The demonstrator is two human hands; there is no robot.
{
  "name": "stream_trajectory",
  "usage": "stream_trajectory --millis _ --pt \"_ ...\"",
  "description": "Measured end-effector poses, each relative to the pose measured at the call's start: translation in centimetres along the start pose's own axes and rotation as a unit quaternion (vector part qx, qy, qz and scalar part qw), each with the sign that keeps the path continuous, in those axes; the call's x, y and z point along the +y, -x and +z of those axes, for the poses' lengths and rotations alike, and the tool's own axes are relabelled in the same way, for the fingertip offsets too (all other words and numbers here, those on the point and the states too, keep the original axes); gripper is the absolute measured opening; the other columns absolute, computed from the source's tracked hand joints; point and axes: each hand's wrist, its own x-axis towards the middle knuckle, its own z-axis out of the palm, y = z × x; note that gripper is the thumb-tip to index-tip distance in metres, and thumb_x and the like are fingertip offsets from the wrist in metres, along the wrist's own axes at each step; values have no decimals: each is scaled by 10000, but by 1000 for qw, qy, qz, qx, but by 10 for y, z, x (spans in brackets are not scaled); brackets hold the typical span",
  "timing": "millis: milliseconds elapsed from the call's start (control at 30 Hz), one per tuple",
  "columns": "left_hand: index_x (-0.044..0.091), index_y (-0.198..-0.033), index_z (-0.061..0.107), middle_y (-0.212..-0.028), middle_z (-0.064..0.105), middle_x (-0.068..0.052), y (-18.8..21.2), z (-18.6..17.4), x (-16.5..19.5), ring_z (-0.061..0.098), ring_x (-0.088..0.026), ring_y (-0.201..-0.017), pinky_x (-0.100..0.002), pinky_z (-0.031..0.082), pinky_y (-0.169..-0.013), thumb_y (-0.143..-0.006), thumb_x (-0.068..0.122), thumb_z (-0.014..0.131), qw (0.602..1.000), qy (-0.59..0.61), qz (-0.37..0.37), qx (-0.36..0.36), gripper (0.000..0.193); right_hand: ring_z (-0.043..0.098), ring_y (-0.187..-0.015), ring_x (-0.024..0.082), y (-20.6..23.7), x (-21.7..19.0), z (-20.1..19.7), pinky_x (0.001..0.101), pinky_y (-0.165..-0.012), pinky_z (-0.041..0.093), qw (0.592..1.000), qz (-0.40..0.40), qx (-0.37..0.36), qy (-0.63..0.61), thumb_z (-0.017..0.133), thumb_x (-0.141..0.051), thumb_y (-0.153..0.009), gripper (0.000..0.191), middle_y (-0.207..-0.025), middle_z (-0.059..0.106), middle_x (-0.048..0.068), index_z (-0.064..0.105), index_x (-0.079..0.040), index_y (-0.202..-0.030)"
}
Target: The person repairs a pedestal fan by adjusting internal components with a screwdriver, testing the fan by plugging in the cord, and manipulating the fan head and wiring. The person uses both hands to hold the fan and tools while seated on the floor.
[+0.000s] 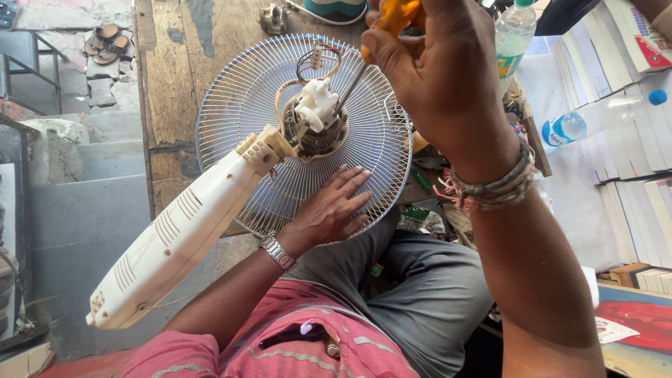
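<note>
The left hand [329, 206] lies flat, fingers spread, on the white wire fan guard [245, 105], which overhangs the wooden table's [175, 56] near edge. Farther off, the right hand [441, 77] grips an orange-handled screwdriver [392, 17], its tip at the motor [315, 119].

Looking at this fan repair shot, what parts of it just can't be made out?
Head view only:
- Screwdriver tip: buried in the fan motor, so what it touches is hidden.
- Its orange handle: mostly covered by the right hand and cut by the top edge.
- Wire grille under the left hand: covered.
- Plastic bottle: top cut off.
</note>
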Motion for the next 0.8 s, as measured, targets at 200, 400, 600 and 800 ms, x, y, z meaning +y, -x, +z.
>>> stream_trajectory --millis 200,400,600,800 --pt "28 -1276 663 -1510 484 -236 2 0 1 382 -368 -1468 -517 244 -1243 -901 323 690 1000 -3 -1 5 478 723 -1169 187 10 -25 -4 294 -974 639 1000 20 10 2 652 66 -1202 305 -1260 627 110 438 -22 -1401" --pt "27 -1264 667 -1515 482 -236 1 -1 2 381 -367 -1471 -512 244 -1245 -887 305 700 1000 -5 1 8 470 726 -1098 177 10 -33 2 292 -953 640 999 39 6 -10 649 44 -1183 386 -1228 626 107 381 -31 -1451" --pt "22 -1263 664 -1520 474 -241 1 -2 2 372 -366 -1479 -516 235 -1252 -903 311 696 1000 -8 1 3 463 740 -1104 179 11 -28 3 294 -957 644 999 33 10 -9 642 38 -1199 353 -1226 630 110 399 -59 -1434" --pt "21 -1263 668 -1520 475 -239 1 -1 2 372 -363 -1478 -514 233 -1251 -909 324 687 1000 -11 1 3 466 736 -1110 176 13 -23 7 290 -962 640 1000 23 13 12 648 37 -1194 433 -1234 621 110 352 -68 -1492"
